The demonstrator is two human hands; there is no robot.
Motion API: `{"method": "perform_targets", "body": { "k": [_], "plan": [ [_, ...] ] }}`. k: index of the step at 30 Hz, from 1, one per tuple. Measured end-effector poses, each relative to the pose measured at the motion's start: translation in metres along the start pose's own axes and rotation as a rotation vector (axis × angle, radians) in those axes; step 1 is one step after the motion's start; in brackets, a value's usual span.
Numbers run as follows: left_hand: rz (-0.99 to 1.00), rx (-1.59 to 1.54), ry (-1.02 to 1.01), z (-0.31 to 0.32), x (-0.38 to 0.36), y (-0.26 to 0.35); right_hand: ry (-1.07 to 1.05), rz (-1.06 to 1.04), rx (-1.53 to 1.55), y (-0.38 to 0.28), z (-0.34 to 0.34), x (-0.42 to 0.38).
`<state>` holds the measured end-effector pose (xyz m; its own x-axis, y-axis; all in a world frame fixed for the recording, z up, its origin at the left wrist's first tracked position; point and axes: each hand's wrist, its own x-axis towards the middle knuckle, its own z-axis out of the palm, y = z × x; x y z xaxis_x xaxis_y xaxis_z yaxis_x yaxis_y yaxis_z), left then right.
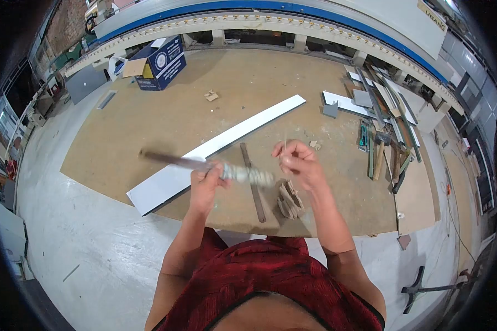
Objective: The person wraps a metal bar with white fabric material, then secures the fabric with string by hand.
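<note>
My left hand (203, 190) is closed around a dark stick (168, 159), held almost level above the table. A pale whitish wrapping (248, 175) covers the stick's right end, smeared by motion. To its right my right hand (303, 165) is raised with thumb and fingers pinched together. A faint thin strand seems to rise from those fingertips, too blurred to name. Beneath the hands a second dark bar (253, 190) lies on the table, beside a crumpled brown bundle (289, 201). A long white board (221, 146) lies diagonally behind my left hand.
The brown tabletop (259, 71) carries a blue cardboard box (163, 66) at the back left. On the right lie a hammer (381, 146), a grey block (330, 110) and several strips. A long machine beam (248, 22) spans the far side.
</note>
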<state>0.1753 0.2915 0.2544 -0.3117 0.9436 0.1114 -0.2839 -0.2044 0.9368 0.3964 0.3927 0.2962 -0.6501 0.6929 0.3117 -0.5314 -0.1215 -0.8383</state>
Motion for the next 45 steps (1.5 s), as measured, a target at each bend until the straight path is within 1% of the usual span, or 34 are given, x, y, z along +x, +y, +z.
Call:
{"method": "perform_targets", "body": {
  "k": [2,3,5,6,8,9,11,12,14,15,17,18,20,21,23,24,25,26,28,29,32,35,38,39,42,43,45],
  "plan": [
    [0.063,-0.212,0.176,0.017,-0.001,0.016,-0.227,0.041,-0.163,-0.009,0.0,-0.008],
    [0.096,-0.317,0.264,0.023,0.0,0.022,-0.278,0.101,-0.179,-0.01,0.001,-0.011],
    [-0.098,-0.601,0.277,0.011,0.007,0.019,-0.382,0.222,-0.211,-0.01,0.001,-0.017],
    [-0.196,-0.742,0.283,0.002,0.01,0.016,-0.274,0.235,-0.148,-0.006,-0.008,-0.017],
    [-0.241,-0.681,-0.001,-0.021,0.012,0.001,-0.058,0.261,-0.021,0.004,-0.032,-0.015],
    [-0.263,-0.646,-0.144,-0.029,0.012,-0.005,0.001,0.181,0.028,0.002,-0.035,-0.014],
    [-0.162,-0.183,-0.083,-0.029,0.009,0.004,0.122,0.021,0.125,-0.006,-0.036,-0.009],
    [-0.111,0.049,-0.051,-0.028,0.007,0.008,0.016,-0.017,0.097,-0.01,-0.034,-0.009],
    [0.033,-0.125,0.183,-0.013,0.008,0.01,-0.199,-0.094,0.042,-0.018,-0.027,-0.009],
    [0.108,-0.211,0.299,-0.009,0.011,0.011,-0.255,-0.005,0.0,-0.02,-0.026,-0.011],
    [0.009,-0.513,0.28,-0.015,0.014,0.015,-0.367,0.176,-0.086,-0.023,-0.025,-0.017],
    [-0.041,-0.666,0.27,-0.02,0.015,0.016,-0.224,0.218,-0.121,-0.022,-0.03,-0.017],
    [-0.098,-0.752,0.027,-0.044,0.018,0.003,0.06,0.302,-0.19,-0.02,-0.044,-0.014],
    [-0.128,-0.791,-0.096,-0.056,0.02,-0.004,0.114,0.208,-0.107,-0.022,-0.048,-0.012],
    [-0.09,-0.307,-0.034,-0.062,0.018,0.001,0.225,0.018,0.059,-0.026,-0.053,-0.008],
    [-0.072,-0.066,-0.003,-0.063,0.017,0.003,0.16,-0.04,0.096,-0.03,-0.053,-0.007],
    [0.073,0.086,0.076,-0.061,0.02,0.001,0.095,-0.098,0.132,-0.037,-0.049,-0.008],
    [0.075,-0.023,0.183,-0.059,0.023,0.002,0.028,-0.158,0.169,-0.041,-0.047,-0.008],
    [0.082,-0.241,0.394,-0.054,0.028,0.006,0.009,-0.137,0.145,-0.044,-0.051,-0.01],
    [0.076,-0.411,0.326,-0.061,0.028,0.008,0.001,-0.127,0.134,-0.045,-0.053,-0.011],
    [-0.057,-1.028,0.278,-0.082,0.034,0.0,0.126,-0.086,0.063,-0.044,-0.07,-0.013],
    [-0.026,-0.661,-0.009,-0.08,0.022,0.001,0.246,-0.176,0.246,-0.044,-0.079,-0.013],
    [0.025,0.045,0.209,-0.077,0.02,0.02,0.232,-0.29,0.327,-0.051,-0.09,-0.016],
    [0.027,0.093,0.383,-0.081,0.024,0.015,0.223,-0.286,0.309,-0.053,-0.089,-0.017],
    [0.083,-0.469,0.463,-0.09,0.033,0.008,0.222,-0.286,0.28,-0.055,-0.09,-0.022],
    [0.035,-0.667,0.51,-0.088,0.034,0.011,0.241,-0.286,0.287,-0.052,-0.094,-0.024],
    [-0.063,-0.9,0.129,-0.114,0.033,-0.003,0.284,-0.282,0.291,-0.047,-0.103,-0.027]
  ]
}}
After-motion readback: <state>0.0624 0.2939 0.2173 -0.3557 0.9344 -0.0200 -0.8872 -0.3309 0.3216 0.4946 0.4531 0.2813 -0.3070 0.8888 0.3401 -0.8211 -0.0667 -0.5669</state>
